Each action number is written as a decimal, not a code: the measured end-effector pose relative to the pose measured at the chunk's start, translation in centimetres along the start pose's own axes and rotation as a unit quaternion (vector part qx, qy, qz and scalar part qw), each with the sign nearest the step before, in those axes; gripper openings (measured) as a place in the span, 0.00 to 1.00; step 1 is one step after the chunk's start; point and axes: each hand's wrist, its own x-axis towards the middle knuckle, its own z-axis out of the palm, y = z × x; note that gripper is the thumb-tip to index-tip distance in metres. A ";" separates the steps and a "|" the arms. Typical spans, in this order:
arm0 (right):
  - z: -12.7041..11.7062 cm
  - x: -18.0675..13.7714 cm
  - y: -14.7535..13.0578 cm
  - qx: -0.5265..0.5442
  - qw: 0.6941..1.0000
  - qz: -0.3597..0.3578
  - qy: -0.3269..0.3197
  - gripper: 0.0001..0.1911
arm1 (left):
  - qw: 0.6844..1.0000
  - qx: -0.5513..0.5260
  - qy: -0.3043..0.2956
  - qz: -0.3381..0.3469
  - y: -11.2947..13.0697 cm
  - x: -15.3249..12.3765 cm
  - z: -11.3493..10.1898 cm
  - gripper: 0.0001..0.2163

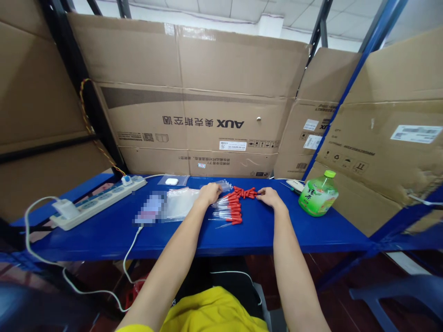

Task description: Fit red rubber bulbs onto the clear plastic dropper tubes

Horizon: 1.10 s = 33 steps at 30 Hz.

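Several clear plastic tubes with red caps [231,210] lie side by side in a row on the blue shelf top [194,233]. Behind them sits a small heap of loose red caps [246,192]. My left hand [208,192] rests curled on the clear ends of the rear tubes. My right hand [268,195] lies on the shelf with its fingertips pinched at the right edge of the red caps. What the fingers hold is too small to make out.
Clear plastic bags [180,203] and a blurred patch lie left of the tubes. A white power strip [98,201] with charger and cable sits far left, a white earbud case [171,181] behind. A green tea bottle [318,193] lies right. Cardboard boxes [207,101] wall the back.
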 end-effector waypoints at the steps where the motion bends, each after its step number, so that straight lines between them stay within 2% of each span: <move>1: -0.1 0.0 0.0 0.001 1.000 0.005 -0.003 0.12 | 1.000 0.007 -0.007 0.000 0.0 -0.1 -0.1 0.11; 5: -0.6 -0.2 0.1 0.005 1.000 0.021 0.000 0.07 | 1.000 0.019 -0.021 -0.008 0.1 0.0 0.0 0.10; 9: -1.1 -0.4 0.0 0.029 0.999 0.001 0.026 0.07 | 1.000 -0.009 -0.017 0.012 0.2 0.4 0.6 0.10; 14: -0.8 -0.4 -1.6 0.063 0.988 -0.081 0.111 0.06 | 0.999 -0.021 -0.010 0.027 -0.1 0.7 0.9 0.07; 17: -0.1 -0.7 -3.8 0.124 0.972 -0.148 0.135 0.09 | 0.998 -0.052 0.026 0.026 -0.3 0.7 0.8 0.08; 19: 0.5 -1.1 -5.3 0.160 0.959 -0.196 0.126 0.10 | 0.993 -0.099 0.062 0.037 -0.5 0.8 0.7 0.11; 22: 1.2 -1.9 -6.9 0.176 0.948 -0.242 0.112 0.11 | 0.976 -0.171 0.098 0.096 -0.4 1.2 0.9 0.14; 25: 1.7 -2.6 -7.8 0.203 0.937 -0.261 0.111 0.12 | 0.959 -0.220 0.108 0.141 0.2 1.3 1.1 0.12; 29: 2.1 -3.1 -8.3 0.239 0.925 -0.285 0.075 0.12 | 0.948 -0.251 0.116 0.156 1.3 0.9 1.1 0.14; 33: 2.1 -3.4 -8.7 0.254 0.921 -0.287 0.074 0.13 | 0.941 -0.264 0.113 0.181 1.7 0.8 1.0 0.18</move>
